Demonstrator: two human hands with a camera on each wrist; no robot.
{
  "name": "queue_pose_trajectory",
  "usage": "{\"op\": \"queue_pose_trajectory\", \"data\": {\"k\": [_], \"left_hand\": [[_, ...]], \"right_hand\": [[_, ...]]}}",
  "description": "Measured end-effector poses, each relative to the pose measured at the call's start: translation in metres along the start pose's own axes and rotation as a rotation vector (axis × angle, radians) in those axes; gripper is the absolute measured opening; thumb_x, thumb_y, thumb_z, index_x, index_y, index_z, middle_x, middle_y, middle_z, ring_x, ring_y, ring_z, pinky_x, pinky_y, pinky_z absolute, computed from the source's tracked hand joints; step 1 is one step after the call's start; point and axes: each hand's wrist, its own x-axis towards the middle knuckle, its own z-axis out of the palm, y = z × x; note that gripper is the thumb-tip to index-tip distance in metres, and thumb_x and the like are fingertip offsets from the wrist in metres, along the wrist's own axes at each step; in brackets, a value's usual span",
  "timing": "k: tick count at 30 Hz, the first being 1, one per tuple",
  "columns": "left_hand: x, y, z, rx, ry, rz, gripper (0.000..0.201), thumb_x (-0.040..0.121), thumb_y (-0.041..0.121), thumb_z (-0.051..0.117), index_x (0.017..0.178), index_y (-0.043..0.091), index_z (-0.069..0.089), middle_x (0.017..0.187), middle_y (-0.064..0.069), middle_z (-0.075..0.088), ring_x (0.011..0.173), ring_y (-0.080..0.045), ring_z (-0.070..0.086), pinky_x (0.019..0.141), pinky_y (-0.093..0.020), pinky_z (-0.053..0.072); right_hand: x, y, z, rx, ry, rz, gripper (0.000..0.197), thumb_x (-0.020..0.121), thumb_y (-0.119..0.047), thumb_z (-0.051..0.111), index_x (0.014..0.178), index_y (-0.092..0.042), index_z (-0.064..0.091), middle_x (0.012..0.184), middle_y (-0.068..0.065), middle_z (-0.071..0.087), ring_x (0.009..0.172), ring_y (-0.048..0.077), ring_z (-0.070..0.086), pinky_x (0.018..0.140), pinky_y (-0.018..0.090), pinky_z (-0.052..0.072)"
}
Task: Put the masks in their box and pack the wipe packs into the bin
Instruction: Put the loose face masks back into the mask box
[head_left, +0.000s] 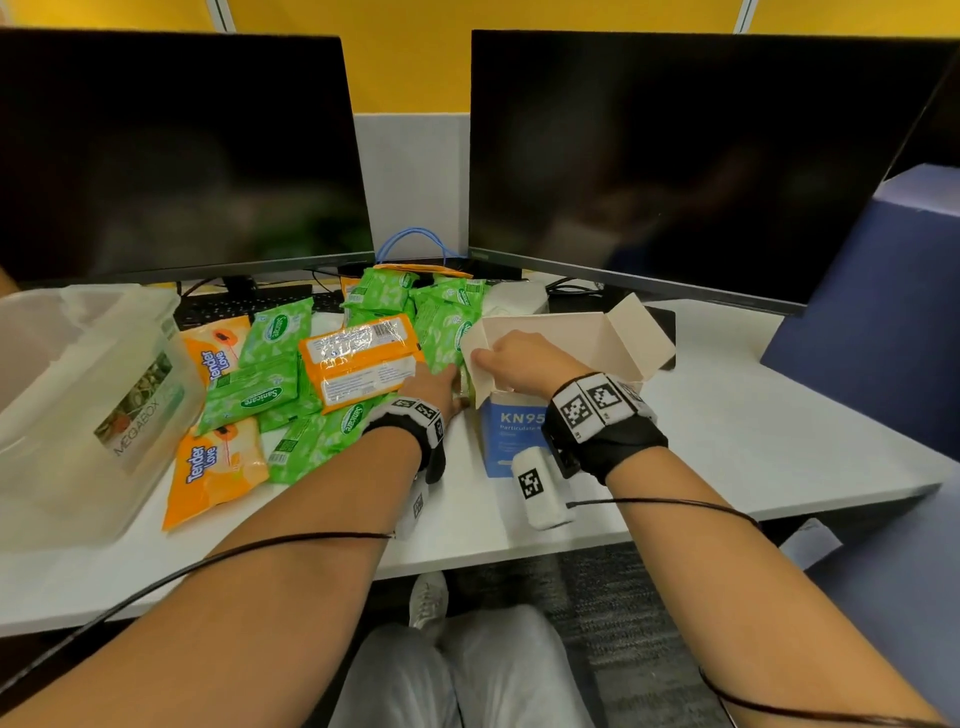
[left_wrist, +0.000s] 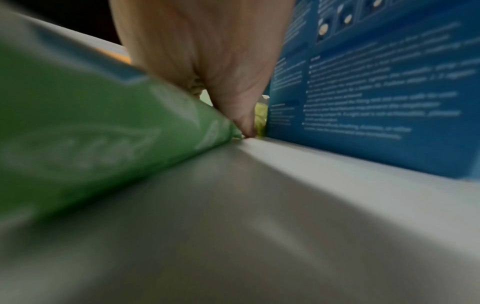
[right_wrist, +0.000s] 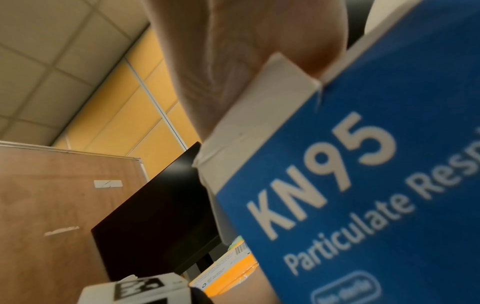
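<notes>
The blue KN95 mask box (head_left: 511, 431) stands upright at the desk's middle with its white flaps (head_left: 571, 332) open. My right hand (head_left: 498, 364) grips its left flap, thumb on the outside; in the right wrist view the palm (right_wrist: 233, 51) sits over the flap (right_wrist: 259, 115). My left hand (head_left: 449, 384) reaches into the gap between the box and the wipe packs. The left wrist view shows it (left_wrist: 221, 61) touching the table between a green pack (left_wrist: 91, 133) and the box (left_wrist: 376, 92), fingers hidden. Green packs (head_left: 249, 395) and orange packs (head_left: 358, 358) lie heaped to the left. White masks (head_left: 511, 304) lie behind the box.
A clear plastic bin (head_left: 78, 415) stands at the left edge of the desk (head_left: 727, 441). Two dark monitors (head_left: 182, 156) (head_left: 675, 156) and a keyboard (head_left: 249, 306) line the back. A blue partition (head_left: 872, 312) rises at the right.
</notes>
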Motion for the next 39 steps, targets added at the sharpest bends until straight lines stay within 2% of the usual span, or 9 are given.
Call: {"op": "queue_pose_trajectory", "data": {"k": [9,11,13,16,19,28,31,34,39], "left_hand": [[0.001,0.01,-0.005,0.157,-0.094,0.078,0.036,0.099,0.012,0.039,0.134,0.009,0.041,0.13,-0.02,0.038,0.113,-0.042,0.053,0.097,-0.049,0.045],[0.003,0.008,-0.005,0.142,-0.072,0.094,0.033,0.097,0.01,0.041,0.13,0.005,0.043,0.127,-0.02,0.041,0.109,-0.042,0.055,0.089,-0.048,0.047],[-0.001,0.011,-0.009,0.045,-0.016,0.069,0.026,0.096,0.008,0.042,0.121,0.002,0.043,0.122,-0.019,0.047,0.103,-0.041,0.056,0.073,-0.042,0.041],[-0.01,0.014,-0.022,-0.045,0.162,0.086,0.017,0.096,0.012,0.042,0.111,0.004,0.043,0.107,-0.015,0.048,0.093,-0.037,0.054,0.069,-0.04,0.037],[-0.01,0.008,-0.034,-0.057,0.268,0.144,0.02,0.098,0.015,0.038,0.109,0.001,0.046,0.117,-0.019,0.041,0.078,-0.033,0.047,0.061,-0.039,0.034],[-0.018,0.006,-0.132,-0.09,0.604,0.107,0.025,0.1,0.014,0.036,0.11,-0.003,0.052,0.117,-0.023,0.046,0.096,-0.039,0.056,0.073,-0.047,0.043],[-0.019,0.004,-0.163,-0.31,0.7,0.03,0.03,0.101,0.022,0.036,0.105,-0.001,0.054,0.115,-0.021,0.047,0.094,-0.039,0.056,0.075,-0.046,0.043],[-0.022,0.004,-0.179,-0.476,0.745,0.08,0.031,0.099,0.02,0.034,0.094,-0.003,0.055,0.105,-0.021,0.051,0.093,-0.036,0.052,0.082,-0.044,0.042],[-0.041,0.021,-0.189,-0.87,0.804,0.191,0.015,0.103,0.014,0.028,0.092,0.005,0.033,0.074,0.003,0.037,0.072,-0.016,0.037,0.059,-0.025,0.023]], "right_hand": [[0.004,-0.006,0.0,-0.101,-0.006,-0.003,0.03,0.098,-0.036,0.037,0.091,-0.01,0.052,0.087,0.008,0.049,0.099,0.032,0.056,0.081,0.035,0.043],[0.0,-0.008,0.0,-0.127,0.0,-0.015,0.037,0.1,-0.034,0.035,0.097,-0.005,0.058,0.086,0.008,0.052,0.102,0.033,0.059,0.084,0.037,0.047],[-0.001,-0.008,0.0,-0.134,0.008,-0.018,0.04,0.101,-0.033,0.034,0.103,-0.002,0.06,0.093,0.012,0.055,0.105,0.033,0.059,0.084,0.038,0.045],[-0.002,-0.006,0.0,-0.135,0.004,-0.024,0.034,0.101,-0.033,0.034,0.092,-0.007,0.055,0.095,0.013,0.056,0.099,0.033,0.059,0.083,0.038,0.045],[0.0,-0.006,0.001,-0.125,0.002,-0.027,0.035,0.101,-0.036,0.033,0.088,-0.009,0.051,0.096,0.014,0.059,0.093,0.031,0.057,0.085,0.039,0.046],[-0.007,-0.003,-0.003,-0.002,0.057,-0.009,0.054,0.097,-0.054,0.03,0.08,-0.009,0.055,0.088,0.011,0.058,0.083,0.026,0.054,0.078,0.034,0.044],[-0.015,0.004,-0.012,0.174,0.058,-0.021,0.056,0.099,-0.052,0.03,0.107,-0.006,0.061,0.105,0.013,0.065,0.091,0.026,0.062,0.08,0.032,0.046],[-0.021,0.014,-0.021,0.306,0.091,-0.01,0.054,0.099,-0.044,0.041,0.139,-0.009,0.042,0.128,0.012,0.057,0.099,0.027,0.064,0.091,0.038,0.05],[-0.024,0.025,-0.029,0.613,0.199,-0.047,0.068,0.09,-0.043,0.06,0.146,-0.021,0.031,0.136,0.009,0.051,0.118,0.023,0.056,0.103,0.042,0.046]]}}
